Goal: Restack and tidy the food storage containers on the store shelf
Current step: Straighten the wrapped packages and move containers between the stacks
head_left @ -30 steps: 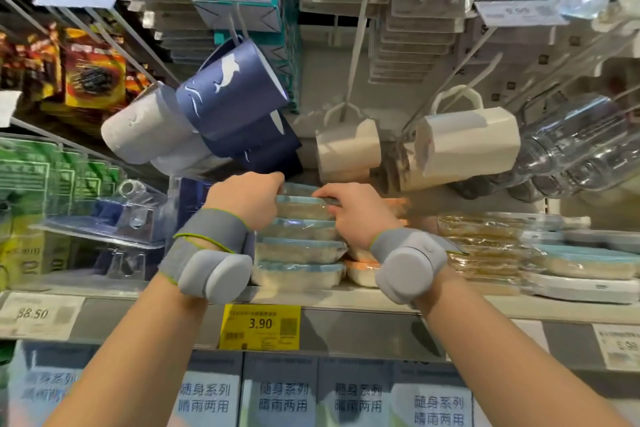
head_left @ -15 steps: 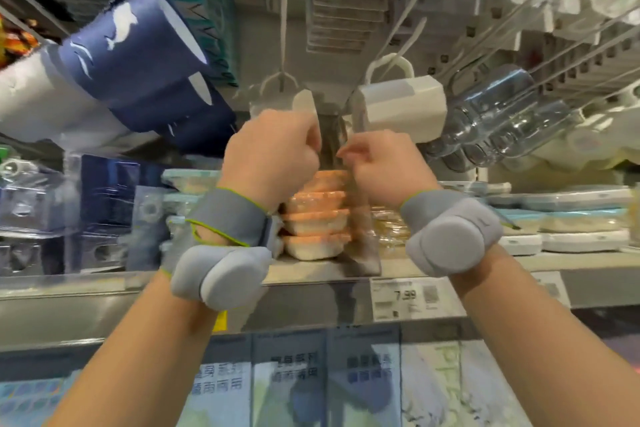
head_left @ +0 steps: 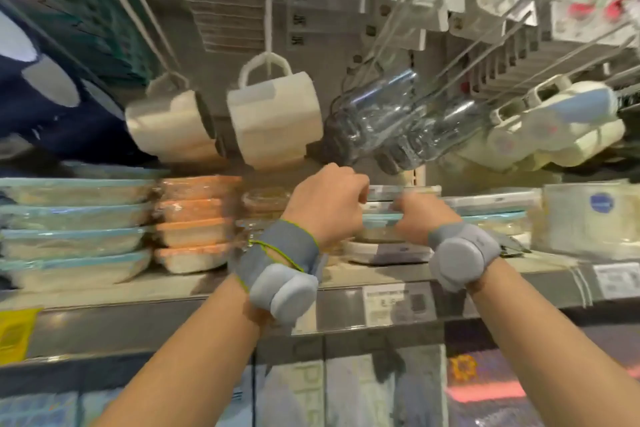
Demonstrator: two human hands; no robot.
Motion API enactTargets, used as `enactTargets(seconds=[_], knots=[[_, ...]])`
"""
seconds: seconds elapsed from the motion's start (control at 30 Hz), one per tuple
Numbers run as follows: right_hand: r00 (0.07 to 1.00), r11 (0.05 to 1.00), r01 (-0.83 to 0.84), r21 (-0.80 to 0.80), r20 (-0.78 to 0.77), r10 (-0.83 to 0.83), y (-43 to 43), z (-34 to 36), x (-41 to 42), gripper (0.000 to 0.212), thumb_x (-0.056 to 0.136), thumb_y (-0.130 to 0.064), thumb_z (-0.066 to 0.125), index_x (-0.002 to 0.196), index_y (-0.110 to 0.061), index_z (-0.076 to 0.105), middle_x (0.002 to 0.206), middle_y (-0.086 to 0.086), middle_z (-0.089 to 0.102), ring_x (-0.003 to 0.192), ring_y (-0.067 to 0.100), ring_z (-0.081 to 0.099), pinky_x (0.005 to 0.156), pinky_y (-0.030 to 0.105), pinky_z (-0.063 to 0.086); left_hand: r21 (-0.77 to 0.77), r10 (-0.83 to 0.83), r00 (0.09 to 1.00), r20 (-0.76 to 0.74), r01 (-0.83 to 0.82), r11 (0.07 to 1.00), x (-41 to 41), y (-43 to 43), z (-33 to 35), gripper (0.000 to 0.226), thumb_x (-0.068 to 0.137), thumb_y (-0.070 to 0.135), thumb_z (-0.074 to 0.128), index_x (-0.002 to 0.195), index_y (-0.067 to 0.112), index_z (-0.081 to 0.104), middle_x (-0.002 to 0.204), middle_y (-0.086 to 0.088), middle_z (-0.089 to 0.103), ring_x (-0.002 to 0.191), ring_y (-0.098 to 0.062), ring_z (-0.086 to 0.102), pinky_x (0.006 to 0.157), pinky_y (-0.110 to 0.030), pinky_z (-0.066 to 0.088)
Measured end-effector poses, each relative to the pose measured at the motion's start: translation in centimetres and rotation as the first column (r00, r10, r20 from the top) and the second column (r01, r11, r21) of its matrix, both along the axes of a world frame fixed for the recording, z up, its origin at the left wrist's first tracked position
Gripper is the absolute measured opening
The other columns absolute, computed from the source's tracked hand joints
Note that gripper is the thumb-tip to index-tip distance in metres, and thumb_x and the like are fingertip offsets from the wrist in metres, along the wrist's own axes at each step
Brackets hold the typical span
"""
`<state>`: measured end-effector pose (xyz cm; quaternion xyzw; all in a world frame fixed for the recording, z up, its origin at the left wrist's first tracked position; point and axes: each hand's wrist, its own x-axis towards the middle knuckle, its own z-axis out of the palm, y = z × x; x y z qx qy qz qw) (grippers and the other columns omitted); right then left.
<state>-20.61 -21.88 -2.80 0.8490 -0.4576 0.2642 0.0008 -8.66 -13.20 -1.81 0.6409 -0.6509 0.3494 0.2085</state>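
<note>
A stack of wrapped blue-lidded containers [head_left: 74,236] stands at the left of the shelf [head_left: 173,288], with a stack of orange-lidded containers [head_left: 194,222] beside it. Further right lies a lower, uneven pile of blue-lidded containers [head_left: 381,218]. My left hand [head_left: 325,204] reaches over the left end of that pile, fingers curled at its top lid. My right hand [head_left: 420,215] presses against the pile's front right. The frame is blurred, so I cannot make out either grip. Both wrists wear grey bands.
Two cream mugs [head_left: 273,121] and clear bottles [head_left: 374,121] hang from hooks just above the hands. Dark blue cups [head_left: 52,107] hang at the left. White packaged items [head_left: 588,218] sit at the shelf's right end. Price tags [head_left: 394,305] line the shelf edge.
The view and both hands have shifted right along the shelf, from the blue-lidded stack, past the orange one, to the low pile at the right. The hands dropped from raised to pile height.
</note>
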Motion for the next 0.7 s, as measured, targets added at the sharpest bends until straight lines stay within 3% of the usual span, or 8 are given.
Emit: enactTargets(seconds=[0.1,0.27,0.37,0.5,0.63,0.7], knots=[[0.992,0.999,-0.016,0.032,-0.128,0.020,-1.7,-0.5,-0.9,0.039,0.088,-0.026,0.046,0.125,-0.019,0.059,0.134,0.010,0.058,0.121,0.032,0.054,0.103,0.041,0.044,0.006,0.082,0.995,0.050,-0.082,0.997,-0.6,-2.0,-0.5,0.028,0.082,0.016,0.048,0.106,0.015,0.063,0.113,-0.009,0.063,0.112,-0.031,0.050,0.089,-0.040,0.043],[0.974,0.987,-0.142,0.068,-0.166,0.152,-3.3,-0.1,-2.4,0.050,0.092,-0.016,0.037,0.140,-0.025,0.042,0.147,0.003,0.045,0.134,0.026,0.042,0.111,0.037,0.035,0.107,0.181,0.982,0.061,-0.187,0.977,-2.0,-3.4,-1.0,0.033,0.081,0.024,0.052,0.113,0.024,0.064,0.117,-0.004,0.066,0.114,-0.028,0.053,0.093,-0.035,0.041],[0.968,0.986,-0.166,0.034,-0.183,0.169,-4.3,-0.3,-2.8,0.047,0.094,-0.017,0.037,0.140,-0.023,0.043,0.146,0.007,0.045,0.132,0.029,0.042,0.110,0.038,0.036,0.188,0.255,0.959,0.127,-0.275,0.943,-2.5,-3.9,-0.9,0.040,0.081,0.037,0.057,0.119,0.027,0.061,0.115,-0.002,0.067,0.112,-0.027,0.056,0.090,-0.034,0.043],[0.985,0.982,-0.164,-0.090,-0.069,0.158,-5.2,-0.6,-2.5,0.034,0.091,-0.017,0.041,0.117,-0.013,0.062,0.123,0.015,0.062,0.111,0.035,0.057,0.095,0.041,0.047,0.142,0.317,0.933,0.169,-0.341,0.929,-2.7,-4.6,-0.8,0.036,0.085,0.044,0.056,0.110,0.021,0.066,0.111,-0.007,0.069,0.108,-0.031,0.058,0.086,-0.035,0.045],[0.983,0.972,-0.157,-0.176,0.062,0.170,-5.2,-0.1,-2.9,0.028,0.090,-0.015,0.042,0.107,-0.011,0.064,0.113,0.016,0.064,0.102,0.036,0.060,0.077,0.034,0.043,0.067,0.276,0.961,0.022,-0.277,0.959,-2.9,-4.3,-0.5,0.027,0.089,0.038,0.054,0.095,0.012,0.061,0.107,-0.011,0.066,0.103,-0.035,0.059,0.076,-0.036,0.043],[0.974,0.961,-0.162,-0.223,0.118,0.191,-4.3,0.5,-3.5,0.025,0.091,-0.015,0.043,0.105,-0.013,0.065,0.112,0.016,0.064,0.103,0.036,0.059,0.076,0.033,0.039,0.003,0.205,0.977,-0.065,-0.206,0.979,-3.0,-3.8,-0.5,0.024,0.091,0.035,0.051,0.100,0.013,0.056,0.108,-0.009,0.062,0.100,-0.034,0.058,0.077,-0.037,0.043]])
